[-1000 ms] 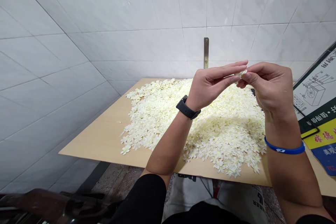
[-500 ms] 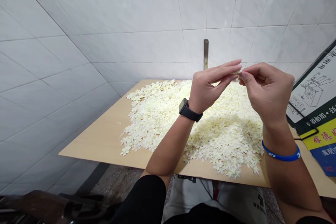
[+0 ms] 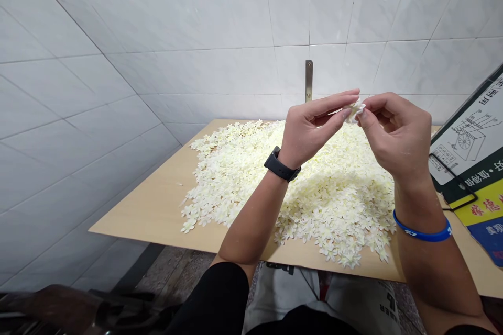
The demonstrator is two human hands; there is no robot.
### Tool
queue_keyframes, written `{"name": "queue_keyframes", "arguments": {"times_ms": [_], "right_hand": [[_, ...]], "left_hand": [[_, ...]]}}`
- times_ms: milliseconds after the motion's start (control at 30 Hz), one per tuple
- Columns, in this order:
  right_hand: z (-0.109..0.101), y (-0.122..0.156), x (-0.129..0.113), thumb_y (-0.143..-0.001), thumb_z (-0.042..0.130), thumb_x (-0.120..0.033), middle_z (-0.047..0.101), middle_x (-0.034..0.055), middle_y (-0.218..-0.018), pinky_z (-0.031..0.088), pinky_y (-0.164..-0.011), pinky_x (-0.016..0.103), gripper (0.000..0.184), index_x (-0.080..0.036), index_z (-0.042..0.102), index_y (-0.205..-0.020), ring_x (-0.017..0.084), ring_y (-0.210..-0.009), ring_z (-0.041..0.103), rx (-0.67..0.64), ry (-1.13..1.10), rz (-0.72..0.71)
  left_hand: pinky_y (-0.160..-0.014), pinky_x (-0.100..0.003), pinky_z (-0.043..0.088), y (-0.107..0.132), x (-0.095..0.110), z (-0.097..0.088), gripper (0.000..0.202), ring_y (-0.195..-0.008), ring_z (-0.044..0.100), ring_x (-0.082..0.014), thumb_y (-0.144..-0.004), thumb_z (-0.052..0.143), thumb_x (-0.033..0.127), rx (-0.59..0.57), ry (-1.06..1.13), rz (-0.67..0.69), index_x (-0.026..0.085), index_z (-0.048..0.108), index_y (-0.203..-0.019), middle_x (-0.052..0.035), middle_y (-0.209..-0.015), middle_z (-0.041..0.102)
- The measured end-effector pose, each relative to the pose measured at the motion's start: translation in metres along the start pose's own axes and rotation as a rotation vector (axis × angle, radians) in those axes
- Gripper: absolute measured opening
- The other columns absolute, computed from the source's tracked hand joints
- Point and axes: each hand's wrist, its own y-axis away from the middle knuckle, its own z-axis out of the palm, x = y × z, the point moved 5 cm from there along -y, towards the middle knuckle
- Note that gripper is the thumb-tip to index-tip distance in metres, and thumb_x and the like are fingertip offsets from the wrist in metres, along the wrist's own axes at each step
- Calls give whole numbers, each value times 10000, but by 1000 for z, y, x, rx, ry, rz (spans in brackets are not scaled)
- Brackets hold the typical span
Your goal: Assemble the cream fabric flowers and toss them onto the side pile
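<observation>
A wide heap of small cream-white fabric flowers (image 3: 314,188) covers the light wooden board (image 3: 157,204). Both my hands are raised above the heap. My left hand (image 3: 314,128), with a black watch on the wrist, pinches one small white flower (image 3: 353,110) between thumb and fingers. My right hand (image 3: 396,133), with a blue wristband, pinches the same flower from the other side. The fingertips of the two hands meet at it.
White tiled walls close in the board at the back and left. A metal bracket (image 3: 308,80) is fixed to the back wall. A printed sign (image 3: 471,157) leans at the right edge. A white bag (image 3: 353,298) lies under the board near my knees.
Both hands stayed raised and together, working the small flower between the fingertips. The flower shows a little more between them now than half a second ago.
</observation>
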Motion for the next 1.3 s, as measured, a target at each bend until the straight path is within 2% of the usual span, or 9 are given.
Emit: {"name": "queue_keyframes", "arguments": {"times_ms": [233,433,567,700,867,1000,1100,1200,1300], "right_hand": [[0,-2,13,-917,646,-290,580,-7,-747,492,-660,332,126,-242,592,-814,156,-689,574,-17,-63,44],[-2,-5,18,-910,515,-153,485,-19,-644,344,-596,324,213,-225,520,-709,136,-621,457,-61,-85,74],[-2,-6,17,-954,509,-209,455,-22,-602,313,-568,321,295,-223,500,-660,134,-585,406,-71,-16,88],[0,-6,18,-928,633,-271,552,-16,-625,373,-546,304,254,-226,578,-684,137,-585,492,-112,-4,143],[2,-6,34,-868,686,-227,702,11,-750,503,-649,320,97,-219,704,-773,172,-701,647,-210,157,200],[0,-6,40,-850,701,-188,762,39,-885,562,-755,368,97,-217,751,-929,201,-795,710,-129,265,162],[-5,-5,28,-897,704,-245,751,24,-840,585,-736,360,56,-226,755,-908,183,-746,705,-22,94,107],[-6,-4,12,-871,768,-261,754,0,-822,592,-693,325,23,-246,772,-888,158,-715,696,-21,-104,71],[-5,-4,5,-845,796,-229,746,-14,-785,589,-670,316,27,-252,781,-852,150,-700,685,-21,-139,59]], "left_hand": [[-1104,-472,612,-1,-5,-2,305,-1236,706,-236,-978,617,486,47,2,-30,320,746,-1200,14,-1301,739],[-1098,-455,610,-2,-7,-10,315,-1302,668,-238,-1006,574,462,65,-40,1,335,713,-1258,17,-1342,717],[-1097,-457,612,-2,-8,-10,317,-1292,674,-243,-998,584,471,69,-36,-14,326,721,-1245,12,-1331,723],[-1093,-447,617,-2,-9,-11,297,-1234,709,-234,-988,605,466,97,-24,-14,315,736,-1208,6,-1308,736],[-1087,-451,622,-3,-12,-13,293,-1255,697,-238,-980,622,456,61,-46,-7,316,735,-1211,2,-1313,734],[-1068,-444,633,-4,-13,-12,292,-1233,709,-236,-978,632,446,29,-63,23,310,739,-1213,-9,-1307,737],[-1020,-433,659,-4,-13,-9,286,-1203,725,-226,-973,638,463,7,-67,74,324,748,-1197,8,-1293,743],[-990,-425,673,-2,-9,-5,265,-1197,728,-217,-976,638,452,-20,-75,125,352,749,-1194,39,-1296,740],[-963,-416,685,-1,-5,-3,236,-1177,738,-211,-973,653,411,-13,-57,152,358,753,-1180,51,-1281,746]]}}
